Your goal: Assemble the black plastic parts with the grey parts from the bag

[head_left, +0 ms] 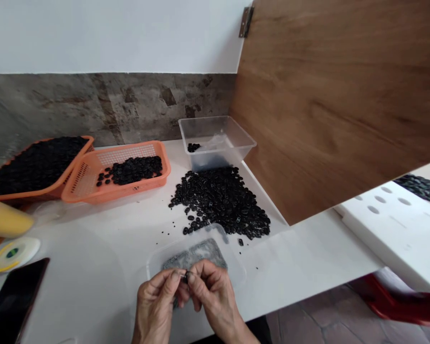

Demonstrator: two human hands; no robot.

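Note:
My left hand (155,301) and my right hand (217,298) meet at the front of the table, thumbs and fingertips pinched together. Between them is a small black piece (186,276), held at my right fingertips. Something tiny and shiny shows at my left fingertips, too small to name. Beneath the hands lies a shallow clear plastic tray (236,260) with a grey, rough-looking slab (206,253) in it, partly covered by my fingers. Just behind the tray spreads a heap of small black oval pieces (222,200), some with two slots.
A clear plastic bin (241,138) stands behind the heap. Orange baskets (116,195) with black pieces sit at the back left. A phone (16,296), tape roll (16,254) and yellow bottle (10,219) lie left. A wooden panel (337,105) overhangs the right side.

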